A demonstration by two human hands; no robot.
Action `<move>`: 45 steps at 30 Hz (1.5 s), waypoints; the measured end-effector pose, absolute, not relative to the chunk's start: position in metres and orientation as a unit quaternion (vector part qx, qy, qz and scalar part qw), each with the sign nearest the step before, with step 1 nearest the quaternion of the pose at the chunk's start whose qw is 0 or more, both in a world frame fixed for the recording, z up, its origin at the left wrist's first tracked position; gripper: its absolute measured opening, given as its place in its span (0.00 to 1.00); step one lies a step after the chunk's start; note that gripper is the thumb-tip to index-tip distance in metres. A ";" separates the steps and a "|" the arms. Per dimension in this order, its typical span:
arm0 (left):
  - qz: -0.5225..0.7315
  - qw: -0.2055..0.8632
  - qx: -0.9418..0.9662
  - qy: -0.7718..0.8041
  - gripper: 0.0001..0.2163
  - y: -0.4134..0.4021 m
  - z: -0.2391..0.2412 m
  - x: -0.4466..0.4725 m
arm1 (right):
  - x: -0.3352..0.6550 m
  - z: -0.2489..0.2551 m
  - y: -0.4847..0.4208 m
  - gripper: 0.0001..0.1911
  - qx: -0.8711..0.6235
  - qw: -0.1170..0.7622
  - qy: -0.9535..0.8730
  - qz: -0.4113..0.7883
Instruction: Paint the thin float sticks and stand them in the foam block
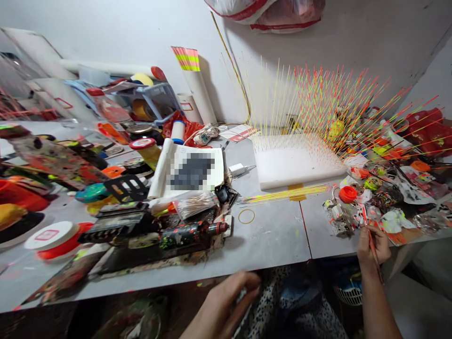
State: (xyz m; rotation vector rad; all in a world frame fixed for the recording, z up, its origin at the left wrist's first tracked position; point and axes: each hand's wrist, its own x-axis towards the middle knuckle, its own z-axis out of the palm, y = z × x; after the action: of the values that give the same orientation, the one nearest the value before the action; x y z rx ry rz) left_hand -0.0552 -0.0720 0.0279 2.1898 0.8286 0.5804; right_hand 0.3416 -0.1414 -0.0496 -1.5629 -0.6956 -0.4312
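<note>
At the right end of the table my right hand [374,247] grips a thin red paintbrush [372,245], its fingers closed round the handle. The brush's upper end points into paint-stained clutter, near a small pot of orange-red paint [348,194]. My left hand [229,301] is over my lap, below the table's front edge. Its fingers are loosely bent and slightly blurred, with a gap between them and no object visible in it. Behind, many thin red and yellow painted sticks [318,94] stand upright in a white foam block [300,162].
More yellow sticks [282,194] lie in front of the block, beside a rubber band [246,216]. Left are a bag of cotton swabs [196,205], a paint-spattered black tool [187,235], a white-lidded tub [52,235] and a notebook [218,165]. Bags [286,16] hang on the wall.
</note>
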 end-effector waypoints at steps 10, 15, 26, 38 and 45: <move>0.110 0.091 0.896 0.419 0.13 0.081 0.030 0.100 | 0.339 -0.050 -0.138 0.15 -0.665 0.649 -0.313 -0.197; 0.084 0.112 0.897 0.419 0.10 0.097 0.025 0.101 | 0.339 -0.051 -0.138 0.10 -0.653 0.640 -0.352 -0.199; 0.163 0.110 0.888 0.415 0.14 0.120 -0.001 0.091 | 0.329 -0.041 -0.137 0.07 -0.673 0.610 -0.375 -0.186; 0.250 0.141 0.882 0.374 0.17 0.136 -0.010 0.078 | 0.404 0.061 -0.095 0.13 -0.780 0.422 -0.462 -0.034; 0.283 0.134 0.876 0.366 0.18 0.135 -0.012 0.079 | 0.421 0.065 -0.061 0.04 -0.804 0.301 -0.512 -0.010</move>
State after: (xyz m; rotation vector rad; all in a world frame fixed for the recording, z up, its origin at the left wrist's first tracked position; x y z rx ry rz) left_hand 0.0793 0.1353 -0.0119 2.5398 1.0610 0.8211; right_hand 0.4206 -0.0610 0.0646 -2.1334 -1.3580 -0.0273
